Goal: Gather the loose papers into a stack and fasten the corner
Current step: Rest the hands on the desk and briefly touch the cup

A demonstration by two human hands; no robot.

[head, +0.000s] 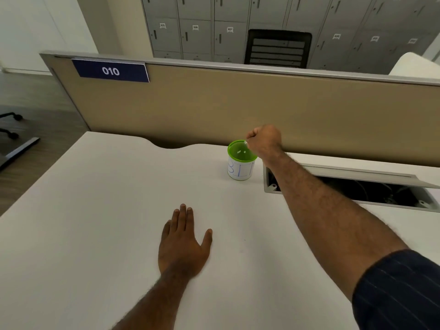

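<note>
Right now the left hand (183,244) lies flat and open mid-frame on the counter (95,210); the right hand (264,139), pinched shut over the green-rimmed cup (241,160), could topple it; whether it holds anything I cannot tell.

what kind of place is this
Most likely a shared office or hot-desking room. A white desk is backed by a tan divider bearing a sign numbered 010. Behind it stand numbered grey lockers and an office chair.
</note>
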